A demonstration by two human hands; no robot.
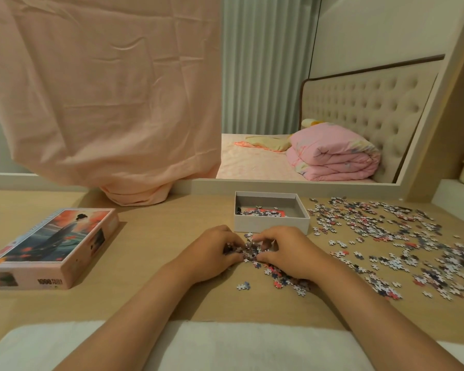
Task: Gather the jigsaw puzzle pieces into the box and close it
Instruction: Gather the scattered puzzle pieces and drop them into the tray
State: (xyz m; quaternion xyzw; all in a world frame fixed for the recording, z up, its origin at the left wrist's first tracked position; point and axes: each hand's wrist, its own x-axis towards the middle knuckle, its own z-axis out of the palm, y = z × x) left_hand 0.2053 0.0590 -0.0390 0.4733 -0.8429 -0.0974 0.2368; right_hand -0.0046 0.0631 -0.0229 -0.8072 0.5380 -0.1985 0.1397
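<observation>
in front of the open grey cardboard box (271,224), the left hand (214,254) and right hand (288,253) curl round a heap of jigsaw pieces (248,249). loose pieces (386,236) scatter to its right, a few apparently inside; the pink picture lid (51,245) lies well left.

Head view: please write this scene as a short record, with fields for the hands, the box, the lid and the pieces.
left hand: fingers curled round the heap of pieces
right hand: fingers curled round the same heap
box: open, just behind the hands, a few pieces inside
box lid: on the table, to the left, picture side up
loose pieces: spread widely to the right
</observation>
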